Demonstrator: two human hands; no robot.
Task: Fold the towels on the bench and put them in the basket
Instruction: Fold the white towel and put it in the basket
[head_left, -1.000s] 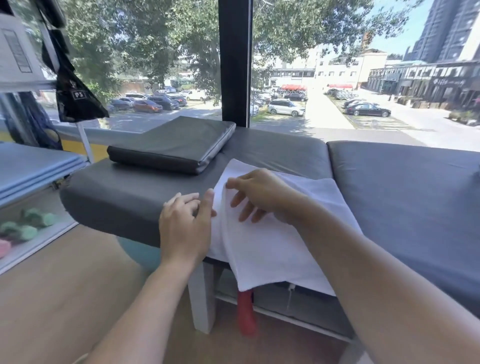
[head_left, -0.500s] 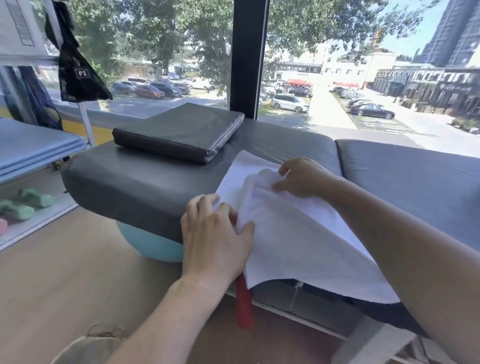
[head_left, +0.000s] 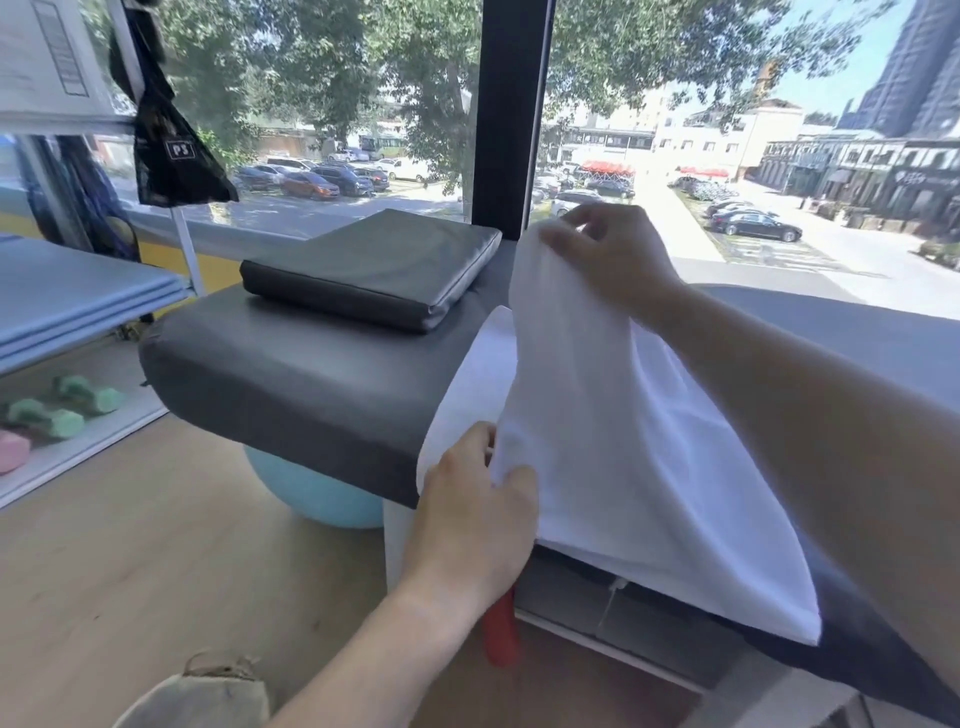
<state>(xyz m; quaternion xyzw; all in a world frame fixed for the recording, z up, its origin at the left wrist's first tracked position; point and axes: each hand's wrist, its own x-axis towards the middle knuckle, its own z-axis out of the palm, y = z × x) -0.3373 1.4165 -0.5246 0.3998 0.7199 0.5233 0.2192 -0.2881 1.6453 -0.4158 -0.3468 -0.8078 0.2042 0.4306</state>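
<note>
White towel (head_left: 597, 441) on grey bench (head_left: 291, 374), near edge. Right hand (head_left: 608, 254) pinches far corner aloft; left hand (head_left: 467, 519) pinches near corner. Fold not made; basket unseen, nothing stowed.

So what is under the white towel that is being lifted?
Under the lifted white towel lies another flat white layer on the grey bench. Anything further beneath is covered.

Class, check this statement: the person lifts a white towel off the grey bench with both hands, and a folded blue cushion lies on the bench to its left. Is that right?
Not quite. In the head view the folded cushion is dark grey, not blue. The rest holds: the left hand and right hand lift the white towel off the grey bench.
</note>
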